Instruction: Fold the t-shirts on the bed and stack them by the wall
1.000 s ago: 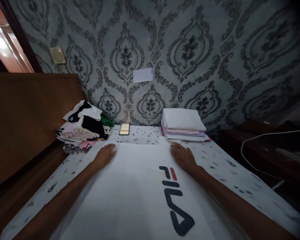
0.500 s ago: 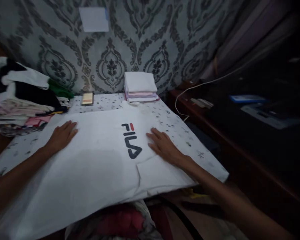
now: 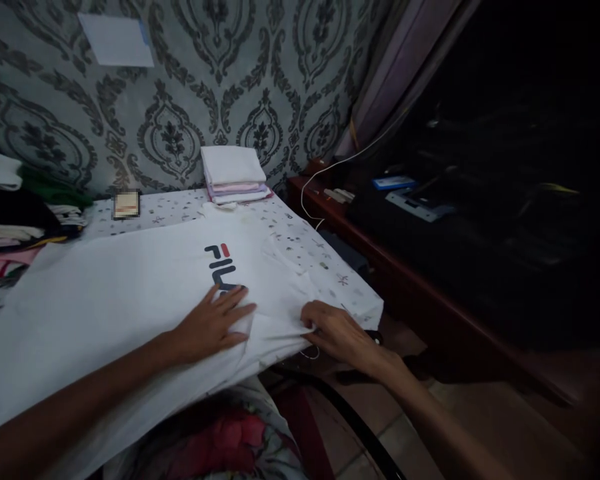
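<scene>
A white T-shirt (image 3: 130, 287) with a FILA print lies spread over the patterned tabletop, its near side hanging over the edge. My left hand (image 3: 213, 323) rests flat on it with fingers spread, covering the lower end of the print. At the shirt's right part, by the table's near edge, my right hand (image 3: 335, 330) pinches the fabric between thumb and fingers. Small creases run from that pinch toward my left hand.
A folded stack of clothes (image 3: 235, 175) stands at the back by the wall. More clothes (image 3: 30, 213) are piled at the left. A small box-like item (image 3: 127, 205) sits at the back. A reddish-brown wooden ledge (image 3: 405, 287) with a white cable (image 3: 330, 167) runs along the right.
The view has turned right. My left hand has moved from the shirt's left part onto the print. My right hand has come nearer and closed on the shirt's fabric.
</scene>
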Demonstrator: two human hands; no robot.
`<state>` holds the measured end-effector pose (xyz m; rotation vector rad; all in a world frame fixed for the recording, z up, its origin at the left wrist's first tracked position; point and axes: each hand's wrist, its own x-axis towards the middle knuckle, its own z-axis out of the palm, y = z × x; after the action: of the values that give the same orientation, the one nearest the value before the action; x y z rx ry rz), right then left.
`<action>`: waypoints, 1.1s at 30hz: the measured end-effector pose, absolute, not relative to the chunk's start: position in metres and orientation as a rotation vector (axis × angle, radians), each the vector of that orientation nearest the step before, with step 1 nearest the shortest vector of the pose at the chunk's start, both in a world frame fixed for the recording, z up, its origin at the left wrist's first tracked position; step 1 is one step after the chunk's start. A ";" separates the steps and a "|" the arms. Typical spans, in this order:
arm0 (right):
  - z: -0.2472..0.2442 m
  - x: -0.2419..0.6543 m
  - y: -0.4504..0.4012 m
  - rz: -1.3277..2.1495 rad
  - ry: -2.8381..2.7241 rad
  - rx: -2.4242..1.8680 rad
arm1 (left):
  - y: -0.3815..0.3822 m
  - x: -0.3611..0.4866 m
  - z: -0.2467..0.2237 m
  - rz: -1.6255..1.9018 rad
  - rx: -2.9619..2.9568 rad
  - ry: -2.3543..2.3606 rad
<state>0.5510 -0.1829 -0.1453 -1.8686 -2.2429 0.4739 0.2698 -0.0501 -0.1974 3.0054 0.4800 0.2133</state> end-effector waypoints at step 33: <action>-0.213 0.560 0.093 0.041 -2.245 -1.760 | 0.096 0.089 -0.199 0.166 2.496 1.796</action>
<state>0.5596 0.0927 -0.2129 -1.7595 -2.2451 0.0414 0.0894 0.0956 -0.1988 2.4958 1.7962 0.1662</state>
